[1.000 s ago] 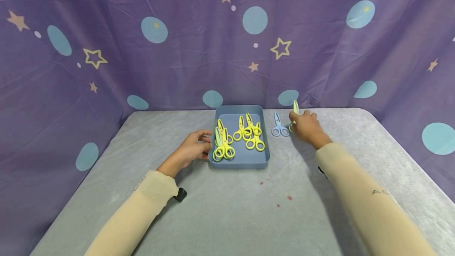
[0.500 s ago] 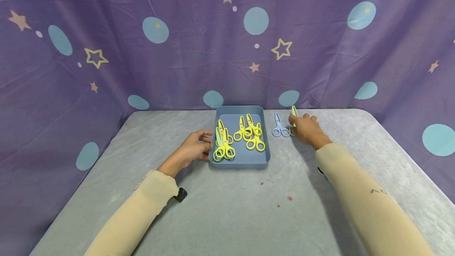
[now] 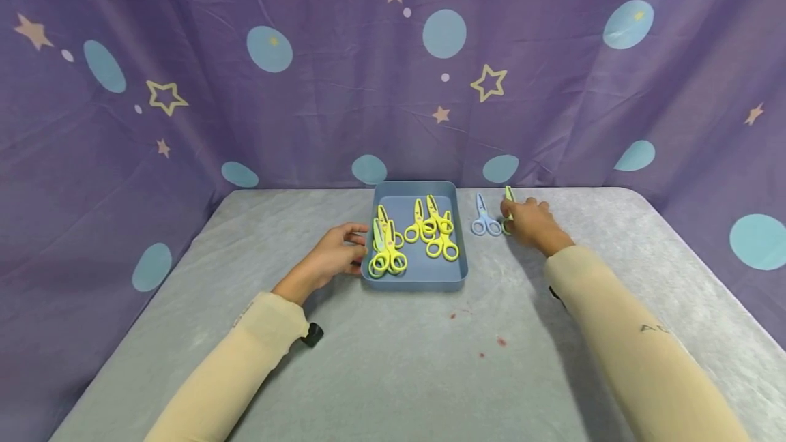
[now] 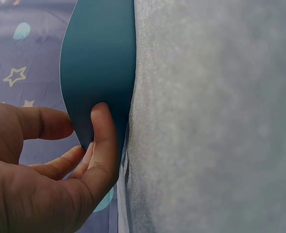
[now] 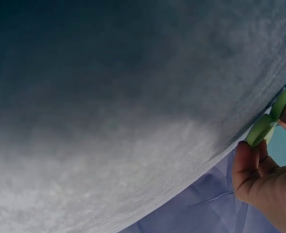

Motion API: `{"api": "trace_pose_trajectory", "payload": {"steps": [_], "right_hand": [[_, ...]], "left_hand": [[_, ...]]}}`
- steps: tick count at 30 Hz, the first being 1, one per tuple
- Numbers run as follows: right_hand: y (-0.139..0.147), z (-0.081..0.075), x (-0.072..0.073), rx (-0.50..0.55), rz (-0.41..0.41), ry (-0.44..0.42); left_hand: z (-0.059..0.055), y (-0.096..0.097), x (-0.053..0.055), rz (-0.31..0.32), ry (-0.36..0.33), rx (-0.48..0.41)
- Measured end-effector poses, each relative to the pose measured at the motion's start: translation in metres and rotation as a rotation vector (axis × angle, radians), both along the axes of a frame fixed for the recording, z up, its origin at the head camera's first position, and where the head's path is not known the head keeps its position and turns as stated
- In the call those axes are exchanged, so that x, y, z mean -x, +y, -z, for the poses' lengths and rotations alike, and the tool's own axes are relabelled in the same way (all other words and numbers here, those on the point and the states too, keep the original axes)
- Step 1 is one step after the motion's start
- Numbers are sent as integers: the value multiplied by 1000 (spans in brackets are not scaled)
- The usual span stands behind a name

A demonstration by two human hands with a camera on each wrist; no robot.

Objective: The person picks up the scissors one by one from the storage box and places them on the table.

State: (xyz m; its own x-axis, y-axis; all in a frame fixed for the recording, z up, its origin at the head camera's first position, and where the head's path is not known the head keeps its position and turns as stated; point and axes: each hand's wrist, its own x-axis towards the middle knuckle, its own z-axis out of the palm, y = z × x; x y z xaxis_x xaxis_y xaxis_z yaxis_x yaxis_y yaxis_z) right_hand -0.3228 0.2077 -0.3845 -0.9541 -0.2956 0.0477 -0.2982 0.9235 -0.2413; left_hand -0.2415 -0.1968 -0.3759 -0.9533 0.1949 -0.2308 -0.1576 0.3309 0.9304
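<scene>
My right hand (image 3: pixel 536 222) pinches light-green scissors (image 3: pixel 509 194) low over the table, just right of a pair of blue scissors (image 3: pixel 481 209). In the right wrist view, fingertips of the right hand (image 5: pixel 266 187) are at the green handle loops (image 5: pixel 260 130); the rest of that pair is mostly hidden. My left hand (image 3: pixel 333 252) rests its fingertips against the left side of a blue-grey tray (image 3: pixel 424 286). Seen from the left wrist, one finger (image 4: pixel 103 121) lies along the tray's outer wall (image 4: pixel 96 58) and others reach its edge.
Inside the tray lie several yellow scissors (image 3: pixel 442 247) in two overlapping groups, with a pale-green pair (image 3: pixel 378 241) in the left group. A grey cloth covers the table (image 3: pixel 393 360), and a purple curtain (image 3: pixel 319 135) hangs close behind its far edge.
The green scissors have come down a little in my right hand, their tip now lower beside the blue pair. My left hand and the tray have stayed in place.
</scene>
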Motion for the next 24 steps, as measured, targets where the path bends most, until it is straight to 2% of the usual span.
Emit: {"api": "trace_pose_trajectory", "payload": {"steps": [17, 24], "right_hand": [[-5, -9, -5, -18, 8, -100], [-10, -14, -8, -4, -7, -28]], "left_hand": [[-2, -1, -1, -8, -7, 5], [-1, -1, -1, -6, -6, 6]]}}
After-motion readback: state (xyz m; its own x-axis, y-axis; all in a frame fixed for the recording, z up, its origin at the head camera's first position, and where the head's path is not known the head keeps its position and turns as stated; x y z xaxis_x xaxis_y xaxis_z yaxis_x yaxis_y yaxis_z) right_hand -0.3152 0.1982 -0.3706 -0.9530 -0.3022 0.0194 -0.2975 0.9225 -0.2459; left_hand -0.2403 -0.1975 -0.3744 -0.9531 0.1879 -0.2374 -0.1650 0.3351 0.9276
